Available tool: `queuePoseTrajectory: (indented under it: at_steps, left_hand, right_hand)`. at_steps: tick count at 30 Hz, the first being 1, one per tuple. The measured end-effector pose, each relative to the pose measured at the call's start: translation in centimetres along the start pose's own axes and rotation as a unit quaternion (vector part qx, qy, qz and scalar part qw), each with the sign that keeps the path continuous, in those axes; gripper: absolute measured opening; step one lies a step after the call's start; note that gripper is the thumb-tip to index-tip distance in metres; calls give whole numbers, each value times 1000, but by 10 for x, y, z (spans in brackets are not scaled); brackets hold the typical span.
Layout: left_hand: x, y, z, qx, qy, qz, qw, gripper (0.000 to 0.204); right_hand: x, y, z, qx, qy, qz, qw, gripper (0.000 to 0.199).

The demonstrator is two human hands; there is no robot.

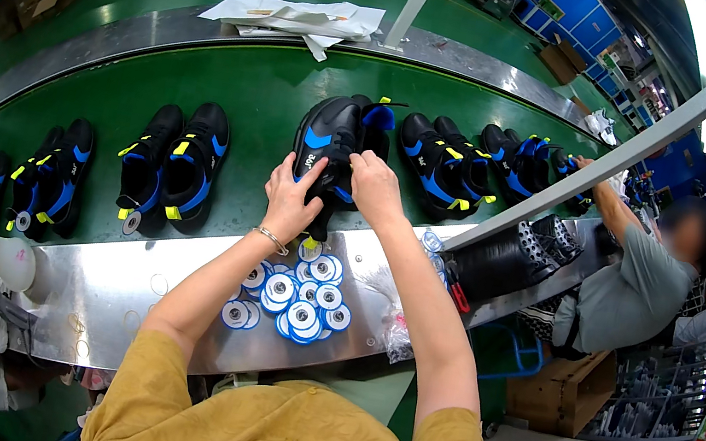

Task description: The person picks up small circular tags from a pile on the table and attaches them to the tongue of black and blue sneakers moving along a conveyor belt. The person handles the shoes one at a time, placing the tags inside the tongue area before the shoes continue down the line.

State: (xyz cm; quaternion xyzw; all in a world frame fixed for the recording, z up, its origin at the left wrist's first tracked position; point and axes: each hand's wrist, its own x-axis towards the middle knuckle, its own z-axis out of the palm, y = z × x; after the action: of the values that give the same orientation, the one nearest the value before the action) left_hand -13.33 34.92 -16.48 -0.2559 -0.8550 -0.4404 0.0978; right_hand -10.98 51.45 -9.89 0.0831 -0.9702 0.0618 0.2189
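A glossy black shoe with bright-blue panels (319,131) stands on the smooth green conveyor surface (267,94), its heel toward the person, beside a matching black-and-blue shoe (375,131). The left hand (290,196) lies against it, fingers and thumb spread apart; the right hand (374,189) has its fingertips together at its opening, though I cannot tell what they pinch. Nearer, flat round blue-rimmed white discs (303,296) overlap in a loose heap on a brushed metal ledge (138,278). A crinkled clear plastic bag (397,335) holds something pinkish. Right, a brown cardboard box (562,391) stands low; its contents are unclear.
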Motion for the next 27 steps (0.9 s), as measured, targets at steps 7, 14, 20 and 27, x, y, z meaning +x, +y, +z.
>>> queuePoseTrajectory:
  at_steps: [7, 14, 20, 27]
  left_hand:
    - [-4, -8, 2, 19, 12, -9, 1000, 67]
    - [-4, -9, -5, -90, 52, -16, 994, 83]
    - [-9, -16, -5, -29, 35, -7, 999, 70]
    - [-15, -22, 2, -8, 69, 18, 997, 60]
  right_hand:
    - [-1, -20, -6, -56, -24, -97, 993, 38]
    - [3, -23, -8, -103, -52, -158, 981, 44]
    - [4, -24, -1, -130, -53, -190, 972, 43]
    - [0, -28, 4, -93, -67, -146, 983, 50]
